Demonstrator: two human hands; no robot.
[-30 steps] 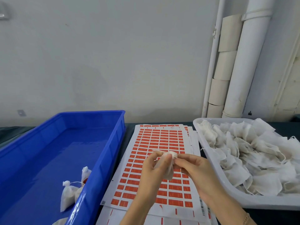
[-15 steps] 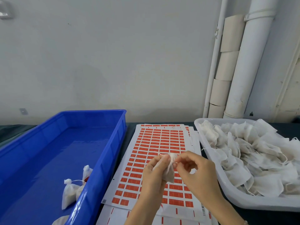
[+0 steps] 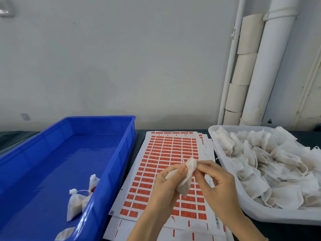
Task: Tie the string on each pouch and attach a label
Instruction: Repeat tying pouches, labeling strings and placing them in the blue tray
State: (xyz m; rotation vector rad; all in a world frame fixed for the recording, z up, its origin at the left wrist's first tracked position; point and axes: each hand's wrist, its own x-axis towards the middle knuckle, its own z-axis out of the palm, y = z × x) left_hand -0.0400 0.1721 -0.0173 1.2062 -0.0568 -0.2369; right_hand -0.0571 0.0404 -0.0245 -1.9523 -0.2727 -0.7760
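Watching from beside the desk (image 3: 286, 232), I see the pouch (image 3: 186, 179) held up between both hands over the sheet of labels (image 3: 171, 148). 1 second ago the 2 hands were pressed close together around its top. Now they have drawn slightly apart, and the bunched neck stands up clear above the left hand (image 3: 165, 186). That hand's fingers (image 3: 180, 171) are curled round the pouch just under the neck. The right hand (image 3: 218, 186) has its fingers (image 3: 201, 166) closed in a small pinch on the neck's right edge, the other fingers loosely bent. I judge the closing step is under way; whether it is knotted yet I cannot tell. No label is on it that I can see.

The pouch is thin, off-white, papery cloth, soft and crumpled, tapering to a corner at the bottom. The labels are small orange-red rectangles in tight rows on glossy white backing, several sheets stacked. Left of them is a smooth, shiny blue bin (image 3: 121, 153) with a few finished pouches (image 3: 74, 203) near its front. On the right, a white plastic tub (image 3: 257, 213) is heaped with limp, open pouches (image 3: 269, 162).
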